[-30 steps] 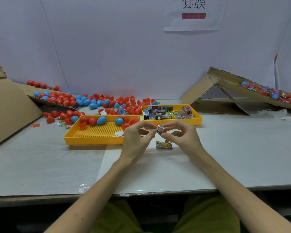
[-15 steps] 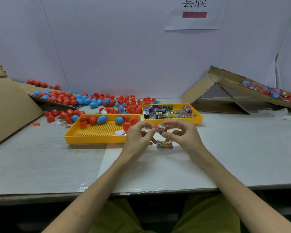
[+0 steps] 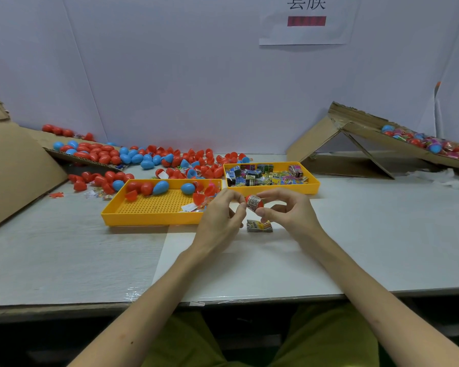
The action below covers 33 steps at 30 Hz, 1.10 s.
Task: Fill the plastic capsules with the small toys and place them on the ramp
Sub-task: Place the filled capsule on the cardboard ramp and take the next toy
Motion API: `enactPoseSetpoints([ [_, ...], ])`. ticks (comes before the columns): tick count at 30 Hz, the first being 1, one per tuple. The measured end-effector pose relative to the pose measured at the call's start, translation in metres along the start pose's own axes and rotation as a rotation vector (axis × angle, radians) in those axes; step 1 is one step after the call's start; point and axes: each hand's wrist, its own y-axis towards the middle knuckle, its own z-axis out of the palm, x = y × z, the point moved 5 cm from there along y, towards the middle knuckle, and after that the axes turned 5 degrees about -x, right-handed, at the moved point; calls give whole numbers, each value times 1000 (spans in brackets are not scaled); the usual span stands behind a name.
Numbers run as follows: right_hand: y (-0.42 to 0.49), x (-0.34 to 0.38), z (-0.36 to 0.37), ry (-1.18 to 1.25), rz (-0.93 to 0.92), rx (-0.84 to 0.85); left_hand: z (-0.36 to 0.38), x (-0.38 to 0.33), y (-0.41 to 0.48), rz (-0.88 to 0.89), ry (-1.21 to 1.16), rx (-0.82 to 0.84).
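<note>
**Red capsule pinched between both hands**

Nearest us runs the front edge of the table [image 3: 64, 260], with bare white top at 4 and 8 o'clock of our hands. A printed packet [image 3: 259, 225] lies just at 6 o'clock of the red capsule [image 3: 254, 202]. Our left hand [image 3: 217, 215] and right hand [image 3: 289, 213] both pinch it above the tabletop, and the print on its wrap is too small to read. Beyond, a yellow capsule tray [image 3: 149, 219] sits at 10 o'clock, a yellow toy tray [image 3: 314, 185] at 1, and the ramp [image 3: 363, 123] at 2. At 12, a wall sign [image 3: 306, 33] reads "套膜".

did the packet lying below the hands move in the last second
No: the packet stays level with the front wall of the left yellow tray, same gap to its right.
</note>
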Motion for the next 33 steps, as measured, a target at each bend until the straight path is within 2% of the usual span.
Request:
enactPoseSetpoints([
  [18,0,-2,2,19,21,34,2,0,-1,-54,23,16],
  [33,1,-3,3,81,29,36,-1,-1,-2,-34,4,-13],
])
